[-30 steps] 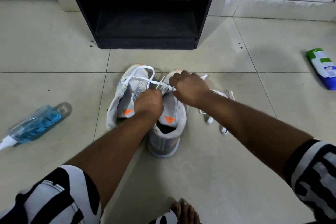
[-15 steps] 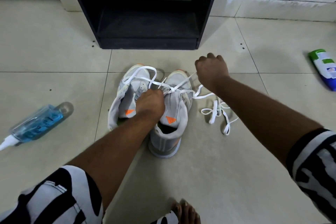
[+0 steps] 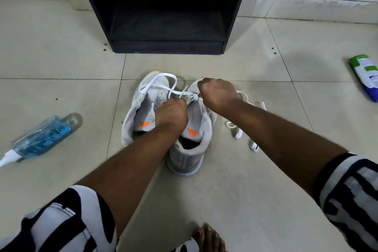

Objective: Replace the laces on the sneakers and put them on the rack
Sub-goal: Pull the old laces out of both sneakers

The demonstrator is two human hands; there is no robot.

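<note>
Two grey-and-white sneakers with orange tabs stand side by side on the tiled floor, the left sneaker (image 3: 143,112) and the right sneaker (image 3: 194,139). My left hand (image 3: 171,114) grips the tongue and eyelet area of the right sneaker. My right hand (image 3: 218,94) hovers over that sneaker's toe end with curled fingers and pinches a white lace (image 3: 163,88) at the eyelets. The lace loops across the left sneaker's toe. More white lace (image 3: 241,129) lies loose on the floor to the right.
A black shoe rack (image 3: 163,16) stands just beyond the sneakers. A blue bottle (image 3: 45,137) lies on the floor at left, a green-and-white bottle (image 3: 366,75) at far right. My foot (image 3: 208,237) shows at the bottom edge.
My right hand, which had drawn the lace out up and to the right, has come back down to the right sneaker's eyelets. The left hand has stayed on the sneaker.
</note>
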